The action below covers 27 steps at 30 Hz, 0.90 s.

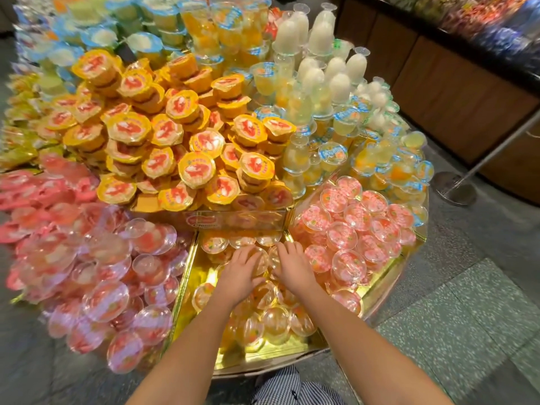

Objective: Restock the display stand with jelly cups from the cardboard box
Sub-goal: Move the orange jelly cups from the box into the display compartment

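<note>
Left of the gold compartment (pixel 201 276), pink-lidded cups (pixel 105 299) lie heaped. Inside the compartment the left hand (pixel 241 273) lies palm down on the orange jelly cups (pixel 276 320), fingers nearly straight and slightly spread. Just beside it the right hand (pixel 293 266) rests likewise, fingers fanned. Right of the compartment, peach cups (pixel 350 235) crowd its divider. Behind it, yellow-lidded cups (pixel 175 135) pile high.

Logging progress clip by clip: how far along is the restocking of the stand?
Done: the pink cups and orange-lidded cups are heaped high. In hand: left hand and right hand lie on clear jelly cups in the front tray. Left: that tray shows bare gold floor; the cardboard box is out of view.
</note>
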Motion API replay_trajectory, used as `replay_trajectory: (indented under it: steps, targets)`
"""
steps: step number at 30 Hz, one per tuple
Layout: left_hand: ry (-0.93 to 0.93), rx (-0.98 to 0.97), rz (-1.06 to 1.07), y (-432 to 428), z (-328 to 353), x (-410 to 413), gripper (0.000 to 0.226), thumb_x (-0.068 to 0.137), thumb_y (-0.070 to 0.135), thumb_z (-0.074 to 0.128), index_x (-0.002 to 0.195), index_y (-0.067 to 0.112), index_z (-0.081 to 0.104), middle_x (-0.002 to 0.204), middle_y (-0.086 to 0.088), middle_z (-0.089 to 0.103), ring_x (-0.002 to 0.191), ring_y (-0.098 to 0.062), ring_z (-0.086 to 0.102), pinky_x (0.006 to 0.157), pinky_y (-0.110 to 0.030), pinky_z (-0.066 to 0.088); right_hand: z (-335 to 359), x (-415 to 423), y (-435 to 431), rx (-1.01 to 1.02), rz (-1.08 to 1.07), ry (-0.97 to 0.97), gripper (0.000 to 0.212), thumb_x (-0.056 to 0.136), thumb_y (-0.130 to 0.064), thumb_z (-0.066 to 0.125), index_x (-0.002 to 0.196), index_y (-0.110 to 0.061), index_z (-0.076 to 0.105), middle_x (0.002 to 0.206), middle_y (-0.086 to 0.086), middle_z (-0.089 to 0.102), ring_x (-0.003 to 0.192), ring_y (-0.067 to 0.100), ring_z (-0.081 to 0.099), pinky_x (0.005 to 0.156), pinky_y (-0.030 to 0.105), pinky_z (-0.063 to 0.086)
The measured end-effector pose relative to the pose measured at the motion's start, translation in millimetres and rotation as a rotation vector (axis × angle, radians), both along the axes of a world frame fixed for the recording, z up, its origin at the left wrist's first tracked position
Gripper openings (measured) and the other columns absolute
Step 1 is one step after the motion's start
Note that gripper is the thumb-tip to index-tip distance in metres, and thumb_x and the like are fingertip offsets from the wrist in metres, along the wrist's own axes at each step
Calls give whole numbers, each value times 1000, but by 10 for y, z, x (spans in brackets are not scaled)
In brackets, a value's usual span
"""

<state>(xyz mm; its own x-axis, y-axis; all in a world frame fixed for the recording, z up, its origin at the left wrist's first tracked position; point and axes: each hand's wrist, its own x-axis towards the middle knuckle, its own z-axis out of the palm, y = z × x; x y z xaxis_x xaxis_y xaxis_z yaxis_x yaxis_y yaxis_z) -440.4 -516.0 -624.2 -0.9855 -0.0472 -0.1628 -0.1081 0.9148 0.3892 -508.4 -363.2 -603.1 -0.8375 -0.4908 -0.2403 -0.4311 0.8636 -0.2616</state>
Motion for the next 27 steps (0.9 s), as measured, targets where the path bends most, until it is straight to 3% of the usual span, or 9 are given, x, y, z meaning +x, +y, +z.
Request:
replay_trajectory:
  steps: [5, 10, 17, 27]
  targets:
    - [-11, 20, 11, -96, 7, -25, 67, 89, 42, 65, 148, 28, 36, 151, 8, 31, 139, -14, 24, 108, -35, 38, -16, -48, -6, -5, 7, -6, 75, 89, -33, 66, 150, -19, 24, 141, 6, 41, 133, 25, 31, 105, 40, 39]
    - [-45, 16, 45, -58, 79, -122, 74, 84, 42, 71, 146, 25, 35, 147, 7, 34, 136, -16, 27, 108, -35, 37, 1, -30, 59, -11, 12, -31, 81, 89, -42, 64, 154, -23, 18, 156, 10, 27, 148, 32, 13, 121, 45, 9]
    - [-60, -36, 38, -48, 539, 67, 70, 91, 42, 62, 149, 22, 29, 152, 0, 27, 140, -22, 23, 111, -37, 31, 441, 136, 205, 10, -39, -77, 77, 94, -39, 59, 155, -23, 15, 160, 10, 20, 149, 32, 7, 121, 50, 9]
    - [99, -147, 52, 5, 1656, 642, 76, 94, 44, 56, 153, 15, 19, 154, -7, 27, 141, -27, 23, 114, -37, 26, 1400, 668, 202, -15, -23, 16, 71, 95, -42, 56, 153, -20, 22, 158, 12, 22, 147, 33, 12, 121, 48, 12]
